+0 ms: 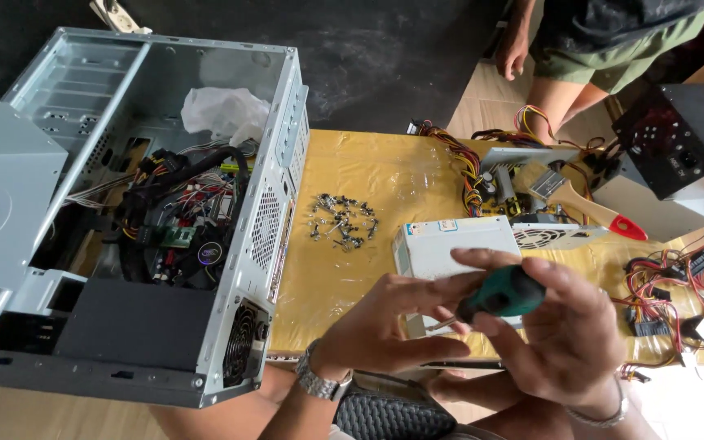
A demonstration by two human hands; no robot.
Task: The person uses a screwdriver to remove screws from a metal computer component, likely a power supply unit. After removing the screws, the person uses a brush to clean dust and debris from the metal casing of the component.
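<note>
My right hand (568, 330) grips the green handle of a screwdriver (500, 295), held level above the table's near edge. My left hand (385, 326) meets it from the left, its fingertips pinching the metal shaft near the tip. Just behind both hands lies a white power supply box (442, 244) on the yellow table (352, 179). A pile of small screws (342, 220) lies on the table to the left of that box. An open grey computer case (156, 195) stands at the left, with cables and a board inside.
An opened power supply with bundled wires (499, 175) and a paintbrush with a red handle tip (588, 208) lie at the back right. A black power supply (678, 143) sits at the far right, above loose wiring (678, 293). Another person stands behind the table.
</note>
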